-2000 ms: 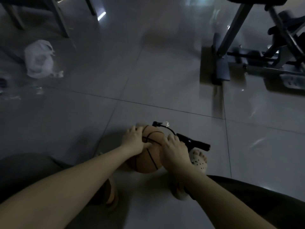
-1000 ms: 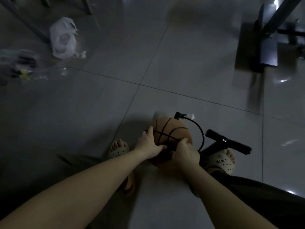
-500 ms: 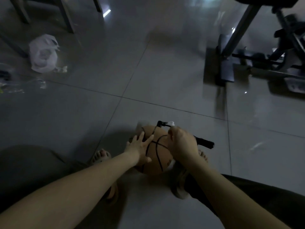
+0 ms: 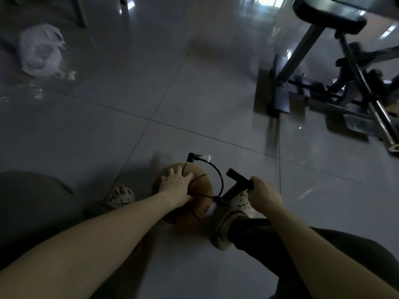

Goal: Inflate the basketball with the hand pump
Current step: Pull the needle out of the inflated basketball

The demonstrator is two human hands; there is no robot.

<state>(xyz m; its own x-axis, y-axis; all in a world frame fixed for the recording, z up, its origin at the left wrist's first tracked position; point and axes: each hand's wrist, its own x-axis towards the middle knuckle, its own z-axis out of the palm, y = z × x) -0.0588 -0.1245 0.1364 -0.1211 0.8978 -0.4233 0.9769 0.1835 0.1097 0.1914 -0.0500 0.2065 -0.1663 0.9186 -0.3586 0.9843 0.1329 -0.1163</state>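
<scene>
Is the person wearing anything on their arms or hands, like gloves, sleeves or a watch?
No. Both forearms are bare, no sleeves showing. The left hand and right hand wear no gloves, and no watch or bracelet shows, though the light is dim.

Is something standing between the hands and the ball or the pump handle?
Nothing visible does. The left hand rests flat on the basketball, and the right hand grips the pump handle directly.
</scene>
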